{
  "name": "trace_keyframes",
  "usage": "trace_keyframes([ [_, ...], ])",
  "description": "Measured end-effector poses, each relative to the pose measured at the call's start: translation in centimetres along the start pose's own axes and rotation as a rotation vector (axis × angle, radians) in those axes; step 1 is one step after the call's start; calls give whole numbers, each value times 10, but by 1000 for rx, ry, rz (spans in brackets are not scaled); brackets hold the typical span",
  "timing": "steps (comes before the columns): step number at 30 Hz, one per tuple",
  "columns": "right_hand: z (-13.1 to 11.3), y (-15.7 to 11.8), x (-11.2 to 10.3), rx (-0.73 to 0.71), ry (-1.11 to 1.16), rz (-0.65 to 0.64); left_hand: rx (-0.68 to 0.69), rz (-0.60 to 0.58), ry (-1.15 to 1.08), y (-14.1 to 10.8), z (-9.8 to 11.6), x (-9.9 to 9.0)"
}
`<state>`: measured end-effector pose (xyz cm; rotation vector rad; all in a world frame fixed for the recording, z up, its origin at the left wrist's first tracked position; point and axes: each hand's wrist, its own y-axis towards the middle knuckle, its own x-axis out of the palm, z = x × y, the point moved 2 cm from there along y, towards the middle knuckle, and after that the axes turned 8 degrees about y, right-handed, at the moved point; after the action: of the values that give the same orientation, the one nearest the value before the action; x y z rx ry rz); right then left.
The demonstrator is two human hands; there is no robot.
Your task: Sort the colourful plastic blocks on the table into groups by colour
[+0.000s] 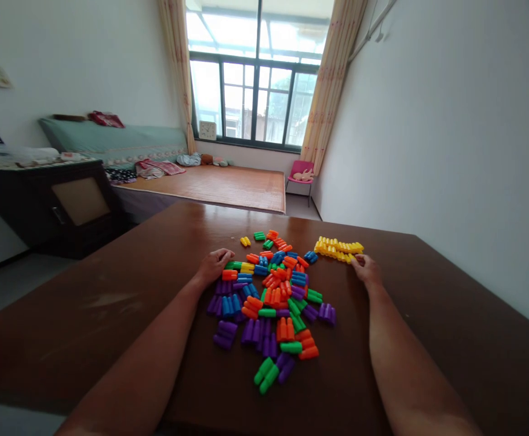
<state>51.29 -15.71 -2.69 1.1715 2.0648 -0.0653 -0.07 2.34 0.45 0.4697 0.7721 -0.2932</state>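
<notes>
Plastic building blocks made of joined tubes lie in a loose pile on the brown table (123, 290). My left hand (214, 267) rests at the pile's left edge, fingers curled against the end of a green block (233, 265); a yellow block (246, 267) lies just right of it. Over on the right, my right hand (368, 269) has its fingertips closed on the near end of a cluster of yellow blocks (337, 247), set in rows apart from the pile. Purple blocks (251, 331), orange blocks (285, 330) and blue blocks (231, 305) spread between my forearms.
A green block (266, 375) lies nearest to me. Past the table's far edge stand a bed (241, 184) with a mat and a pink chair (301, 168). A dark cabinet (41, 203) is at the left, a white wall (450, 121) at the right.
</notes>
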Motion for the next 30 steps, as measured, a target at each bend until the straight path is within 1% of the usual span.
trace_keyframes([
  [2,-1,2,-1,-7,6,52,-8,0,-10,-2,3,0],
  [4,-15,0,-4,-46,5,144,-7,2,-20,-3,5,-1],
  [5,-28,-3,-5,-92,14,183,-6,7,-21,-3,6,-1],
  [6,-46,-9,-5,-153,34,192,-5,11,-19,-3,6,0],
  [7,-67,-18,-4,-223,61,162,-7,16,-15,-2,6,0],
  [8,-91,-30,1,-300,95,84,-12,22,-10,-2,5,1],
  [9,-118,-46,8,-377,137,-30,-18,24,-8,-2,5,2],
  [11,-173,-84,28,-550,223,-339,-23,21,-13,-2,3,3],
  [13,-223,-125,53,-815,238,-621,-15,21,-19,-2,3,4],
  [14,-243,-143,65,-938,213,-712,-6,23,-21,-2,3,4],
  [16,-271,-167,87,-1078,111,-801,9,31,-23,-1,3,5],
  [18,-288,-177,106,-1100,-33,-830,15,32,-25,-1,2,6],
  [20,-296,-177,120,-1039,-174,-858,12,28,-26,0,1,7],
  [22,-301,-174,127,-971,-256,-891,7,27,-26,1,1,7],
  [24,-306,-171,126,-943,-251,-904,3,25,-22,1,1,7],
  [27,-307,-164,113,-942,-164,-884,-6,21,-26,-1,3,5],
  [28,-304,-160,107,-921,-114,-877,-14,19,-32,-1,3,5],
  [30,-293,-149,95,-832,-9,-855,-27,9,-42,-1,3,4],
])
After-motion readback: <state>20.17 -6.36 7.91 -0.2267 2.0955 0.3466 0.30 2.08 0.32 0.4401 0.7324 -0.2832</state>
